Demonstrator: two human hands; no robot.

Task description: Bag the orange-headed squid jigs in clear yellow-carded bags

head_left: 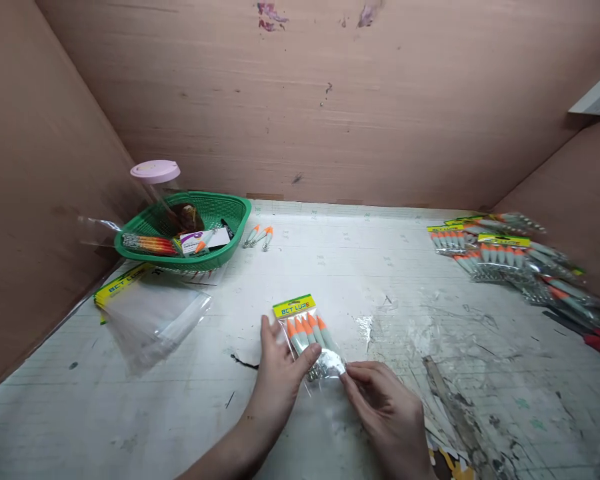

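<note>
A clear bag of lures [307, 333] with a yellow header card lies on the table in front of me; several orange-and-grey lures sit inside it. My left hand [277, 380] grips the bag's left side, thumb across the lures. My right hand [385, 407] pinches the bag's lower right end with its fingertips.
A green basket [235, 217] at the back left holds lures, a card and a pink-lidded jar [156, 175]. Three loose lures [260, 235] lie beside it. Empty bags [150, 310] lie at the left. Filled packs [500, 257] are piled at the right. Wooden walls surround the worn table [180, 413].
</note>
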